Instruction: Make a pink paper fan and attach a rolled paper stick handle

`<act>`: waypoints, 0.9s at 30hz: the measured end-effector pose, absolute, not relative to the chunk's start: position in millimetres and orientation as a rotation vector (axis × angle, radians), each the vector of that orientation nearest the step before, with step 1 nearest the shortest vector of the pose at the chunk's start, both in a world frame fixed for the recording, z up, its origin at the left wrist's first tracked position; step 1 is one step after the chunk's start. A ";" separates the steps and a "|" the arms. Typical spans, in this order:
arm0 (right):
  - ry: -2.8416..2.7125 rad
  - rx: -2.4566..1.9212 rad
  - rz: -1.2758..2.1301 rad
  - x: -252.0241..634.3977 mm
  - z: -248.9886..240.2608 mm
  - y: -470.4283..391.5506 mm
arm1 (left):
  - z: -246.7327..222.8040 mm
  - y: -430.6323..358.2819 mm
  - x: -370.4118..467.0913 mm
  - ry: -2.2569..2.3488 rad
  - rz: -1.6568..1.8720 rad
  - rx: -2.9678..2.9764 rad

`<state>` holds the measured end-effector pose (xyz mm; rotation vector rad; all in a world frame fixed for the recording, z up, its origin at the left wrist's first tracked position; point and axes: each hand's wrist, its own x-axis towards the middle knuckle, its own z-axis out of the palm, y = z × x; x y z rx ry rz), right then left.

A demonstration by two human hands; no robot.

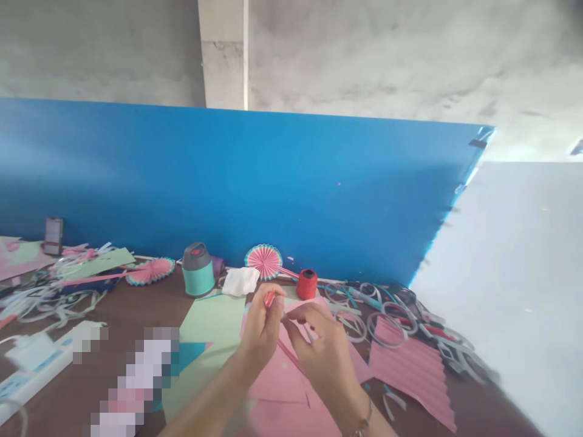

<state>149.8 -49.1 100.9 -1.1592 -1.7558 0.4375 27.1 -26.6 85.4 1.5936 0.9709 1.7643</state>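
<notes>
My left hand [260, 318] is closed around a small red object [269, 298], whose kind I cannot make out. Close beside it, my right hand [324, 343] has its thumb and fingertips pinched together. What that pinch holds, if anything, is too small to tell. A thin pink strip [291, 355] runs down between the two hands. Beneath them lie sheets of pink paper [279, 383], with light green paper [210, 320] to the left. Just behind the hands stands a red spool of thread [307, 285].
Pleated paper fans [263, 262] lie at the back. A teal and grey container [198, 271] stands near white tissue [241, 281]. Coiled white strips [387, 328] and corrugated pink paper [410, 370] lie right; a power strip [50, 358] left. A blue panel [273, 182] borders the table behind.
</notes>
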 end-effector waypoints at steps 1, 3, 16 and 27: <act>-1.742 -1.168 0.413 150.0 100.4 -48.2 | 84.5 -23.5 28.0 0.968 1.771 1.614; -1.721 -1.184 0.388 150.3 98.4 -45.7 | 82.1 -18.2 29.4 0.975 1.758 1.616; -1.619 -1.412 0.706 156.0 96.4 -28.9 | 77.2 -13.8 34.0 0.987 1.473 1.519; -1.652 -1.349 0.816 161.8 94.9 -27.2 | 76.7 -12.5 25.5 1.034 1.332 1.744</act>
